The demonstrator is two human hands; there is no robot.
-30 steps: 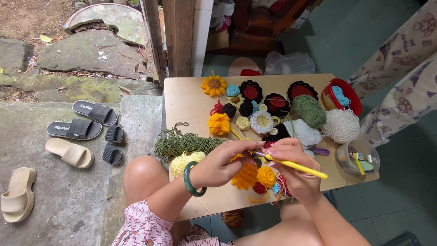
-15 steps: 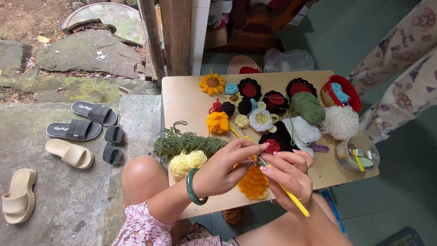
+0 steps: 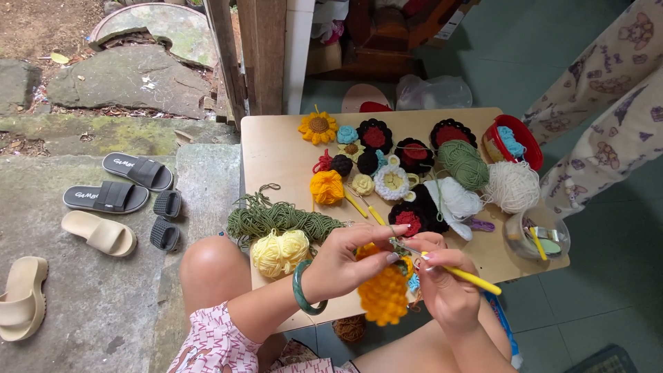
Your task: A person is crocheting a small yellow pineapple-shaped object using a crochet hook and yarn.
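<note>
A ruffled orange-yellow crocheted flower hangs at the near edge of the tabletop, pinched at its top by the left hand, whose thumb and fingers are closed on the yarn while the flower dangles below them. Just to the right, the right hand is closed around a yellow crochet hook, the handle pointing right and the tip meeting the flower where the two hands touch. A green bangle circles the left wrist. Directly left of the hands lie two pale yellow yarn pompoms, and just beyond them a loose bundle of olive green cord. Farther off on the tabletop sit an orange yarn flower, a yellow sunflower with a brown centre, and several black-edged red crocheted rounds, one of them close behind the hands. To the right are a green yarn ball, a white yarn ball, a red bowl and a clear plastic cup of small tools. A person in patterned pale trousers stands at the far right. On the stone floor to the left lie black slide sandals and beige slide sandals.
</note>
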